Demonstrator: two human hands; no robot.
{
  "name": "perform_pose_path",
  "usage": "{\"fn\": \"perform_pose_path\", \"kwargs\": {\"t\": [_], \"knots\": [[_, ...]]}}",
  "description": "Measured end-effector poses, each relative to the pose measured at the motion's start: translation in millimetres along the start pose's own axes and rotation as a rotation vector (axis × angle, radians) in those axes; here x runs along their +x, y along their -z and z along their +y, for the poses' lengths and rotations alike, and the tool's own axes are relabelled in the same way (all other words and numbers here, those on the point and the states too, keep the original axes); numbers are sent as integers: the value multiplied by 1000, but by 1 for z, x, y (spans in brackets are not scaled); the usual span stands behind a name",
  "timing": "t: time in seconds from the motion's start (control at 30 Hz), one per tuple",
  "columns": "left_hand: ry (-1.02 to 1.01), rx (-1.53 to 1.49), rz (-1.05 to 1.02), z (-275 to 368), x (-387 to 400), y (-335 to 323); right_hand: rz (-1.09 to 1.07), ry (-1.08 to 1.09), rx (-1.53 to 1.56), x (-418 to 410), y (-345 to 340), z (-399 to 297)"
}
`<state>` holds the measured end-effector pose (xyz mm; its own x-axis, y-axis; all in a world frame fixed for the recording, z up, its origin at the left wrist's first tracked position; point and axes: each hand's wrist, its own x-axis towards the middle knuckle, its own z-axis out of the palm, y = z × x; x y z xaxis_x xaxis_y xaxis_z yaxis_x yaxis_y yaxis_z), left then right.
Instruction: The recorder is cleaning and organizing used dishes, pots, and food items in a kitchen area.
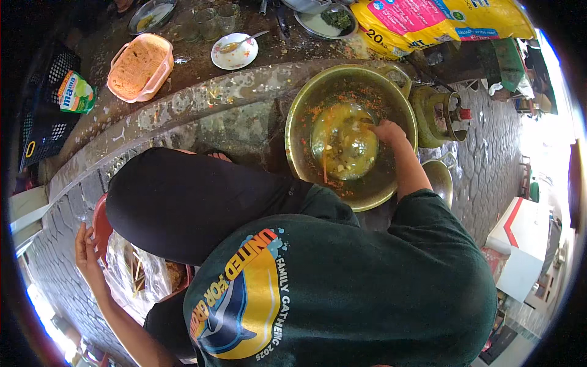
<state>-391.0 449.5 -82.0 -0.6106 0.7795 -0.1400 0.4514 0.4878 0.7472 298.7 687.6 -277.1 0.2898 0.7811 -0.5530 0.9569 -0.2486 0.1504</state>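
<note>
My right hand (390, 132) reaches into a wide brass-coloured metal basin (298, 151). Its fingertips meet a yellowish, shiny liquid (344, 147) with pale pieces in it; whether they pinch something is hidden. Orange crumbs (355, 98) cling to the basin's inner wall, and a thin orange streak runs across its left side. To the left, my left hand (87, 247) is raised beside a red plastic tub (102, 225), fingers apart and holding nothing. Inside the tub, a clear plastic bag (153, 275) shows thin sticks and something brown.
A pink container (140, 69) smeared with orange paste, a saucer with a spoon (236, 57) and a plate of chopped greens (326, 23) sit on the ledge. Beside the basin stand a green gas cylinder (429, 114) and a metal pot (438, 179). A black crate (46, 119) is far left.
</note>
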Motion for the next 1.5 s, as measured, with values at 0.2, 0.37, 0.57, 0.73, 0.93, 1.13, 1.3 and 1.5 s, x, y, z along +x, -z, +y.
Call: {"fn": "perform_pose_path", "kwargs": {"t": [0.2,0.37,0.57,0.73,0.93,1.13,1.3,1.5], "knots": [[45,-25,39,-8,-9,11,-4,-74,-222,-28,17,-22],[73,-51,54,-7,-7,6,383,-8,76,-26,40,-69],[105,-84,24,-9,-18,2,-524,331,1630,-11,67,-208],[112,-155,7,-26,-22,-2,-820,351,1574,60,32,-316],[88,-81,94,-52,-37,34,-245,484,879,81,32,-330],[368,-164,399,-112,-90,120,327,655,629,100,2,-284],[601,-147,495,-177,-156,149,547,878,437,96,45,-332],[719,-272,587,-226,-226,130,191,1269,549,-104,152,-516]]}}
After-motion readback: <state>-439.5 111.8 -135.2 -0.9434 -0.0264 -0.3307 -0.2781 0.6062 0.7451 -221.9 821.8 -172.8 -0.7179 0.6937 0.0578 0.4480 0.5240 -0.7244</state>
